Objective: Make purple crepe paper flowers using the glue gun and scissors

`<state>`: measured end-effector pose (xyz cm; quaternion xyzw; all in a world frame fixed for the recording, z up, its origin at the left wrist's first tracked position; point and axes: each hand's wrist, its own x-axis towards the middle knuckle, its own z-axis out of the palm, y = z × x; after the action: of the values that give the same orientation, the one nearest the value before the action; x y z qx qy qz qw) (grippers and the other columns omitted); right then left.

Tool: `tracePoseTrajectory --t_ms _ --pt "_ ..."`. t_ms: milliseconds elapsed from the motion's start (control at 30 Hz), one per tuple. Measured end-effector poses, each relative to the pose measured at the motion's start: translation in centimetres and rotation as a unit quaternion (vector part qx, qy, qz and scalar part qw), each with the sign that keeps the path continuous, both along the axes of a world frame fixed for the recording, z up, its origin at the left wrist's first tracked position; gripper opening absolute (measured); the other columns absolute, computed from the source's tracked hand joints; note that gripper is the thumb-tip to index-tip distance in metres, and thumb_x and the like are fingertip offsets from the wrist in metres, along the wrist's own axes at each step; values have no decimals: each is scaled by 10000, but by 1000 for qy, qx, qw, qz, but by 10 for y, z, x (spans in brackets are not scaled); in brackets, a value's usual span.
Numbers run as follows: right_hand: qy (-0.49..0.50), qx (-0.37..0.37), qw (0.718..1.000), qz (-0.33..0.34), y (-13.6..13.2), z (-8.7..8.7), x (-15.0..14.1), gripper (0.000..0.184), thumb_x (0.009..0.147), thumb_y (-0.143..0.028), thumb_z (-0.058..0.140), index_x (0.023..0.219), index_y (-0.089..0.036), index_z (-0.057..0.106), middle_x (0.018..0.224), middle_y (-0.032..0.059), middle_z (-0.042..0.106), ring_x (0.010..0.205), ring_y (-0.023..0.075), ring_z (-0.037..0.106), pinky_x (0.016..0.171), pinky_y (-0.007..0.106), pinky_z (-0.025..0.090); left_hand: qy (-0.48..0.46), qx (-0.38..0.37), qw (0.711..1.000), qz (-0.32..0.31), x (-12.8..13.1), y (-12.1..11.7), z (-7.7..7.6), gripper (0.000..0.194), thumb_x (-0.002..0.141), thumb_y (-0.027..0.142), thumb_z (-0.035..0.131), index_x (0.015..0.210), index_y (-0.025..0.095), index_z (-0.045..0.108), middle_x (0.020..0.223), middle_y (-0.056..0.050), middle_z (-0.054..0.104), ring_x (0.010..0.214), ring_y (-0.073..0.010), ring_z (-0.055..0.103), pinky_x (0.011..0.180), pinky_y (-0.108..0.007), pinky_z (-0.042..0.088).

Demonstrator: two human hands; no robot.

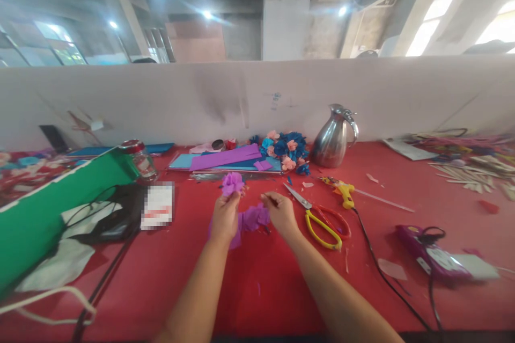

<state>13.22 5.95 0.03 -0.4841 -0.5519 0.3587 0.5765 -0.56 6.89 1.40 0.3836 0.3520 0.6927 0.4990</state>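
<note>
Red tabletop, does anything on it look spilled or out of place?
Only mild untidiness: pale pink scraps lie loose around the yellow glue gun, scattered rather than gathered, like stray offcuts. The steel jug stands upright, and no spill is visible.

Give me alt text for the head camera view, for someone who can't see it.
A person's left hand holds up a purple flower above a red table, with the right hand curled nearby, beside purple material. Scissors and a yellow glue gun lie to the right, with blue and pink flowers and a metal jug farther back.
</note>
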Motion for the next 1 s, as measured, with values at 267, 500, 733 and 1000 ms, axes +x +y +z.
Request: tracePoseTrajectory --t_ms 267,500,733,1000 --pt "-199 90 950 -224 -6 11 26 226 791 -284 532 917 -225 709 958 81 653 879 227 529 792 355 396 -79 -67 995 -4 -3 1 4 277 512 306 845 714 172 711 772 -12 720 786 -130 636 764 -251 431" --pt "-168 146 970 -101 -22 24 3 151 781 -216 615 867 -274 725 895 36 712 989 248 508 943 432 294 -101 -128 982 -90 0 -5 6 260 499 286 853 706 198 724 842 -19 737 758 -116 646 665 -215 443" --pt "82 25 996 13 -23 19 -11 159 751 -360 663 708 -207 675 723 18 659 744 175 558 732 305 415 13 -74 985 -153 8 -10 2 257 537 332 826 710 168 733 751 -53 731 757 -187 661 744 -307 488" --pt "281 -62 952 103 -19 17 -9 215 586 -346 770 688 -181 680 605 -11 616 534 111 491 518 236 368 224 36 967 -115 -1 -10 -2 183 684 316 712 824 204 750 884 -51 739 950 -240 638 830 -349 492"
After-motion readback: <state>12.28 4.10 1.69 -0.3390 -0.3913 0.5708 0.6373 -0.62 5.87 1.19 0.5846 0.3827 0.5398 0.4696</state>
